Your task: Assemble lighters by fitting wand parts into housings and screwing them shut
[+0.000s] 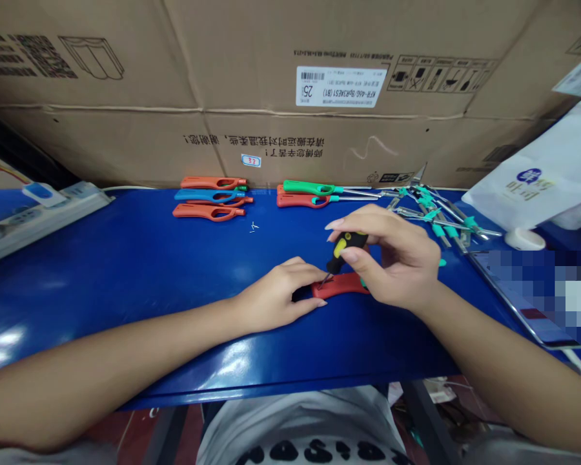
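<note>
A red lighter handle (341,284) lies flat on the blue table, a bit of teal showing at its right end. My left hand (288,289) pinches the handle's left end between thumb and fingers. Above it, my right hand (392,255) grips a short black and yellow screwdriver (343,250). The screwdriver is tilted, its thin tip meeting the handle near the left end. My right hand hides the far end of the handle.
Orange and blue lighter handles (209,194) are stacked at the back left. Green and red long-stemmed lighters (314,194) lie behind my hands. Metal stems with teal parts (433,210) pile up at the right, by a phone (527,297). A power strip (53,219) sits left; cardboard (252,77) stands behind.
</note>
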Demonstrator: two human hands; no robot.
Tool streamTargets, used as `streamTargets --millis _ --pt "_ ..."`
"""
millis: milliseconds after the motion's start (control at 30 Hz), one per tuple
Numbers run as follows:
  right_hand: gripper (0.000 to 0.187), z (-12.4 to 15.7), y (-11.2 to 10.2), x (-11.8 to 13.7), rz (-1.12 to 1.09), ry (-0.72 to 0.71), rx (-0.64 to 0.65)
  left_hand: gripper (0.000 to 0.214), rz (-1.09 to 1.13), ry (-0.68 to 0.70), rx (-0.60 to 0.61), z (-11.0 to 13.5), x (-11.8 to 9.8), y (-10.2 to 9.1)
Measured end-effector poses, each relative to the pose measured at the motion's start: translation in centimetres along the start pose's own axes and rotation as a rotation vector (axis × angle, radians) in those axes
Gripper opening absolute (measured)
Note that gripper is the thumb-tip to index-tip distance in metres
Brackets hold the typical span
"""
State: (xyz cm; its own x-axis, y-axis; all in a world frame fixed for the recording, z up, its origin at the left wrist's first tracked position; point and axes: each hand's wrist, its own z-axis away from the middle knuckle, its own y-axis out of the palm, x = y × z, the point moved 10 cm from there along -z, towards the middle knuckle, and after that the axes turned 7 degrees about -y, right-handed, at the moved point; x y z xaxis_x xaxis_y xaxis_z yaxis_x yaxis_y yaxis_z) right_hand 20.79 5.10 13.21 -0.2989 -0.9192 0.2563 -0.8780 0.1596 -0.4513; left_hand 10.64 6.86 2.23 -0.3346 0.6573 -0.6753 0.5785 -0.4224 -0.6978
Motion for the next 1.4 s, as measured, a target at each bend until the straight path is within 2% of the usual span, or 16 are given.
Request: streamTargets --millis 67,133,233,300,367,467,533,667,733,800,900,1000,1100,1233,1300,1400 --pt "0.023 -0.1 -0.8 0.9 0.154 -0.114 -0.063 0.033 0.012 0.007 -0.009 0.0 -0.1 -0.1" --pt "0.024 0.0 -0.7 0.9 0.149 -0.14 -0.041 0.035 0.018 0.007 -0.019 0.0 -0.1 -0.1" --pt "0.037 0.4 1.0 -1.6 -0.162 0.107 0.084 0.035 0.018 -0.007 -0.021 0.0 0.1 -0.1" --pt "0.035 0.8 1.8 -2.8 -0.292 0.232 0.1 0.035 0.019 -0.008 -0.019 0.0 0.1 -0.1" --pt "0.025 0.5 0.7 -2.6 -0.201 0.174 0.006 0.035 0.015 0.0 -0.025 0.0 0.0 -0.1" --pt "0.021 0.3 -1.1 -0.6 0.069 -0.054 -0.113 0.036 0.013 0.003 -0.029 0.0 0.0 -0.1" --pt "0.029 0.3 -0.4 -0.3 0.052 -0.076 -0.036 0.036 0.016 -0.005 -0.029 0.0 0.1 -0.1" --pt "0.046 0.7 2.0 -1.1 -0.223 0.121 0.146 0.033 0.012 -0.016 -0.024 -0.1 0.1 -0.1" --pt "0.041 0.3 1.5 0.1 -0.171 0.029 0.114 0.029 0.01 -0.017 -0.028 -0.1 0.0 -0.2" --pt "0.037 0.0 0.8 1.7 0.025 -0.117 0.088 0.025 0.017 -0.016 -0.023 -0.1 0.0 -0.2" --pt "0.036 -0.1 1.0 3.1 0.201 -0.231 0.142 0.022 0.04 -0.024 -0.024 -0.1 0.0 -0.2" --pt "0.038 -0.3 1.7 2.6 -0.003 -0.135 0.219 0.02 0.047 -0.025 -0.029 -0.1 0.1 -0.2" --pt "0.035 -0.6 1.8 2.0 -0.135 -0.051 0.196 0.02 0.025 -0.03 -0.023 -0.1 0.1 -0.2" --pt "0.019 -0.7 0.7 2.8 0.165 -0.161 0.132 0.021 0.023 -0.039 -0.01 -0.2 0.1 -0.1" --pt "0.021 -0.4 0.7 3.2 0.263 -0.229 0.16 0.022 0.038 -0.038 -0.011 -0.2 0.1 -0.1" --pt "0.036 -0.1 1.5 2.8 0.144 -0.194 0.251 0.023 0.039 -0.035 -0.03 -0.1 0.1 -0.3"
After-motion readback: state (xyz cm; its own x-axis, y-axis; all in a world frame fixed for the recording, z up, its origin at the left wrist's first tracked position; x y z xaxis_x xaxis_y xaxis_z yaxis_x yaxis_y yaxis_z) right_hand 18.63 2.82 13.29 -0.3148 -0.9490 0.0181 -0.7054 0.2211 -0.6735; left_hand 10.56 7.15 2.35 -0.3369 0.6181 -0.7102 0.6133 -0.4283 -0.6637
